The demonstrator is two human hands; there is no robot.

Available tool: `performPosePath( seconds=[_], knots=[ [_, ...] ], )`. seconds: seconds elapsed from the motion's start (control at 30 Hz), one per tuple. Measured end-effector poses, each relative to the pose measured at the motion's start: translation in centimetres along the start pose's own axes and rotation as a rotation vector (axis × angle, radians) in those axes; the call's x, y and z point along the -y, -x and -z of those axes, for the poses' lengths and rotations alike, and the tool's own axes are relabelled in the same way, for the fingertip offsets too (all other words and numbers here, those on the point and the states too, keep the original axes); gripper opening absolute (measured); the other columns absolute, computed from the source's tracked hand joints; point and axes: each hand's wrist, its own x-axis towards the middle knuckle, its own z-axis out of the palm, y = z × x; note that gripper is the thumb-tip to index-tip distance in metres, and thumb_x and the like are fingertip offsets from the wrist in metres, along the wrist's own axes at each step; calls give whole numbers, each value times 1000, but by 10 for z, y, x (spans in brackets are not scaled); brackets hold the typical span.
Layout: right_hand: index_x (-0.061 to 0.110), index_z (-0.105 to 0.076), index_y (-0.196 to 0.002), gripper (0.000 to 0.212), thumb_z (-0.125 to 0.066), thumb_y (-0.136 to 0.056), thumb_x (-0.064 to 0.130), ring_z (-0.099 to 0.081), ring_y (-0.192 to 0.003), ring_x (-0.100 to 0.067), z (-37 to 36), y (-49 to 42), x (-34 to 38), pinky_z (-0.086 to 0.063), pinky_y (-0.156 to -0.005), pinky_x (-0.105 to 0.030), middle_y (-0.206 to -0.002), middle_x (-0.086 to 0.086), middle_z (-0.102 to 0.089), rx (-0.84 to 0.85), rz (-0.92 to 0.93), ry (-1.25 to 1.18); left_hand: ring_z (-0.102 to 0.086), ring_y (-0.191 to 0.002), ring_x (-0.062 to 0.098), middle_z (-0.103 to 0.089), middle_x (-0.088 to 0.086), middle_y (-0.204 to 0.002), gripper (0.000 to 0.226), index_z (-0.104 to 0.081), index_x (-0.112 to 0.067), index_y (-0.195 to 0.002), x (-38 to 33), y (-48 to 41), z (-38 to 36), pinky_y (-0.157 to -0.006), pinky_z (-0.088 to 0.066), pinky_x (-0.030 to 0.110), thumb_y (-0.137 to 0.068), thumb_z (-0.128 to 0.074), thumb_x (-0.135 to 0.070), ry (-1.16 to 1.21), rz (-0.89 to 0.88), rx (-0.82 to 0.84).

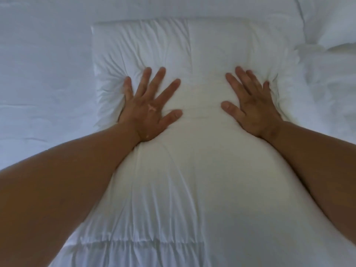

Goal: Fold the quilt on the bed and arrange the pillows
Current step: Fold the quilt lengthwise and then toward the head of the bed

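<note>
left hand (148, 110): spread flat, pressing pillow (202, 78) | right hand (250, 110): spread flat, pressing same pillow

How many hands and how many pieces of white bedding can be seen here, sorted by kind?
Bare hands, pressed flat with fingers spread: 2, the left hand and the right hand
Folded white stitched quilt under both palms: 1
Plump white pillow at the top right corner: 1
White bed sheet beneath: 1
Total: 5
</note>
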Motion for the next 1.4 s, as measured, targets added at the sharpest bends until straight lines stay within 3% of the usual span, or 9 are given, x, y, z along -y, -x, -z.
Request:
performPosePath(
  seconds=[0.17, 0.27, 0.43, 0.6, 0.7, 0.83, 0.97, 1.13, 1.4],
  knots=[
    [46, 7, -156, 77, -15, -90, 79, 11, -154, -14, 32, 9, 24, 0, -122, -59, -166, 15, 16, 189, -101, 109, 21, -152, 26, 22, -6, -165, 80, 17, -51, -151, -9, 10, 27, -117, 3, 68, -83, -5, -87, -48, 117, 235],
    [38, 0, -159, 73, -29, -98, 65, 10, -155, -21, 74, 45, 80, -4, -122, -61, -168, 8, 15, 278, -218, 77, 17, -153, 31, 17, -5, -167, 81, 6, -47, -155, -44, 37, 74, -117, 0, 68, -89, -26, -79, 71, 298, 387],
    [36, -14, -159, 76, -28, -94, 72, 2, -156, -27, 99, 220, 175, -9, -121, -63, -169, 0, 3, 126, -21, 36, 3, -155, 29, -1, 1, -169, 75, -14, -43, -157, -106, 202, 120, -119, -9, 66, -91, -23, -78, 188, 48, 156],
    [36, -20, -159, 80, -25, -92, 80, -8, -156, -22, 53, 321, 116, -20, -116, -66, -169, 5, -6, 266, -4, 169, -17, -153, 29, -21, 0, -166, 76, -34, -37, -154, -63, 286, 80, -112, -17, 71, -89, -36, -77, 8, -114, 198],
    [36, -13, -160, 80, -24, -93, 79, -8, -156, -22, 36, 331, 80, -18, -119, -62, -169, 4, -6, 294, -47, 127, -20, -153, 29, -23, 1, -165, 78, -39, -30, -152, -30, 284, 67, -111, -18, 72, -88, -37, -75, -35, -90, 227],
    [29, -24, -158, 76, -25, -96, 72, -18, -154, -23, 42, 339, 84, -17, -120, -58, -168, -1, -16, 121, -61, 22, -13, -154, 26, -13, -1, -168, 78, -27, -31, -157, -14, 294, 74, -112, -19, 71, -91, -27, -72, 20, 41, 177],
    [30, -23, -158, 73, -21, -97, 70, -15, -154, -22, 84, 257, 95, -14, -123, -54, -167, -2, -17, -115, -122, -90, -6, -155, 28, -6, 1, -168, 74, -11, -40, -158, -26, 211, 105, -115, -18, 68, -93, -13, -74, 106, 137, 15],
    [42, 1, -158, 78, -10, -90, 78, 10, -155, -19, 119, 91, 84, -1, -124, -54, -168, 6, 12, 4, -95, 69, 17, -153, 23, 17, -5, -167, 72, 10, -47, -154, -30, 43, 138, -121, -1, 61, -90, -4, -77, 75, 247, 56],
    [54, 3, -153, 85, -16, -79, 91, 9, -155, -22, 95, -52, 37, 3, -119, -64, -168, 11, 8, 61, -291, -18, 22, -152, 21, 24, -12, -164, 87, 20, -52, -150, 37, -48, 98, -118, 6, 64, -74, 3, -92, -25, 264, 201]
  ],
)
